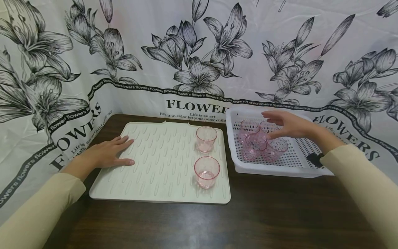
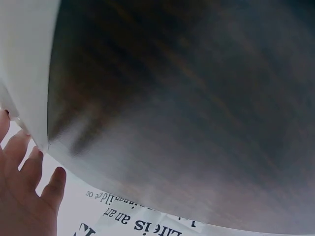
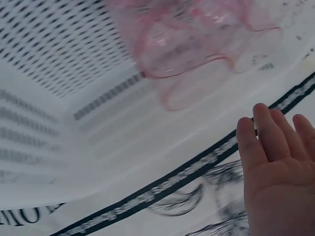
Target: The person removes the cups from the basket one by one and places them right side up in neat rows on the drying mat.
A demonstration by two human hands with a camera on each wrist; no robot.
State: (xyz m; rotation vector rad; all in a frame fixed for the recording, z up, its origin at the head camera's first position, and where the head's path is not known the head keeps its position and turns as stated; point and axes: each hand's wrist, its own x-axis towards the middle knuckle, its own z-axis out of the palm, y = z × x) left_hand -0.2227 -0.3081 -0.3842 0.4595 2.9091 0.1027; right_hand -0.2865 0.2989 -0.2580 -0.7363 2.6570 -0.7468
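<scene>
My left hand (image 1: 109, 151) rests with spread fingers on the left edge of a cream ridged drying mat (image 1: 155, 173). On the mat's right side stand two clear pink-rimmed glasses, a far glass (image 1: 206, 142) and a near glass (image 1: 206, 177). My right hand (image 1: 290, 125) hovers over a white perforated basket (image 1: 276, 169), its fingers extended and holding nothing. Below and beside it, several pink glasses (image 1: 253, 149) are grouped in the basket's left part. In the right wrist view, the fingers (image 3: 268, 132) are apart from the glasses (image 3: 182, 49).
A dark wooden table (image 1: 199, 224) lies under the mat and basket. Behind them hangs a white cloth (image 1: 130, 100) printed with flowers and lettering. A small black object (image 1: 314, 159) shows at the basket's right side, near the right sleeve (image 1: 348, 166).
</scene>
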